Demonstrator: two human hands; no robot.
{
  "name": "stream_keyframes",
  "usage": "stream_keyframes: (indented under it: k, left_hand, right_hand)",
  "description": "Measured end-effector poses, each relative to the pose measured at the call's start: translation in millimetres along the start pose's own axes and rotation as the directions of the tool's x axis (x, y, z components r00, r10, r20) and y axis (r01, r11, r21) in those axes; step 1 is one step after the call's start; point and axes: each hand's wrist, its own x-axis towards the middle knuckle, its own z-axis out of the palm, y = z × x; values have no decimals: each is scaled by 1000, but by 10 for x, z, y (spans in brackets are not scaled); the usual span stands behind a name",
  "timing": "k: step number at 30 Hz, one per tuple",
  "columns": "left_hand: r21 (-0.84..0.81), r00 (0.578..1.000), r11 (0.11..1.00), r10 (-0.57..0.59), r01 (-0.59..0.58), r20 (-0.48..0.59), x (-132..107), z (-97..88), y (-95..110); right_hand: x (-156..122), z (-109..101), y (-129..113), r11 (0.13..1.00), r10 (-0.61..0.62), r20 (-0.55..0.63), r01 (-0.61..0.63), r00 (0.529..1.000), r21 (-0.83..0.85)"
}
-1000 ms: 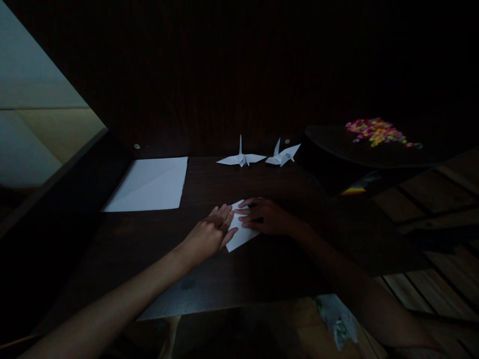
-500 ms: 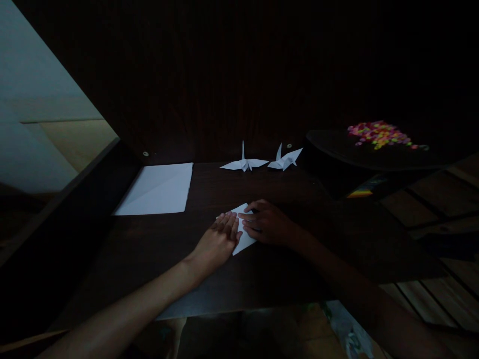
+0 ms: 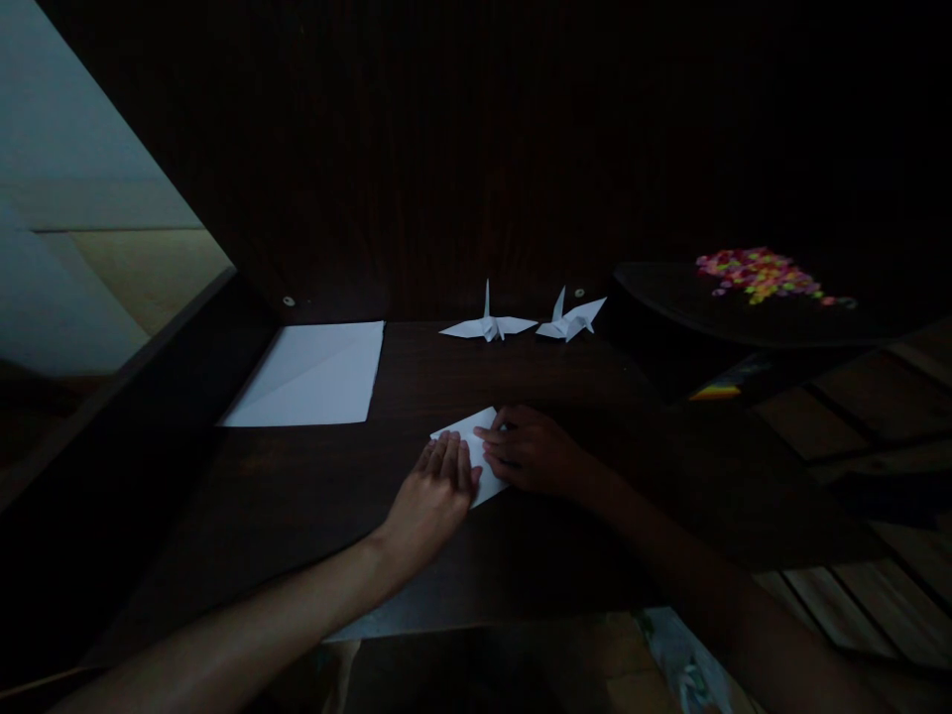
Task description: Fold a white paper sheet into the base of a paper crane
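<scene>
In the head view, I am keeping both hands close together, nearly touching, on a small folded sheet of white paper (image 3: 470, 425) that is lying in front of me on the dark wooden desk (image 3: 416, 382). My left hand (image 3: 433, 496) is resting palm down, fingers extended over the paper's left part, probably bracing it. My right hand (image 3: 532, 451) is bending its fingers onto the right side, seemingly guiding that edge; whether it is pinching I cannot tell. Two white origami cranes (image 3: 489, 328) are standing against the back panel (image 3: 416, 198), and a stack of white paper (image 3: 316, 372) is lying at the far left, presumably leaving me working room while staying within reach. Small colourful pieces (image 3: 763, 276) are sitting on the curved shelf (image 3: 654, 293), too blurred to identify. Compared with half a second ago, my left fingertips are lying nearer me, exposing more of the paper's far-left edge, while the cranes and stack are staying put.
</scene>
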Motion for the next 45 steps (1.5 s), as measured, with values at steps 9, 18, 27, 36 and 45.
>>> stream_keyframes:
  k: [9,18,27,36,45]
  left_hand:
    - [-115,993,987,-113,115,22,-31,63,-2]
    - [-150,981,978,-121,143,149,-7,-38,-50]
    - [-123,980,985,-97,119,173,-6,-65,-64]
    - [-133,990,987,-74,90,120,-13,-69,-72]
    - [-205,994,979,5,19,113,16,-73,-103]
  right_hand:
    - [19,-43,-3,999,14,17,-15,1000,35]
    - [-19,-39,49,998,19,70,-23,997,56]
    - [-29,-262,175,988,87,219,-113,972,110]
    - [-38,-283,210,983,104,164,-126,981,132]
    - [-51,-210,198,982,100,33,-104,994,159]
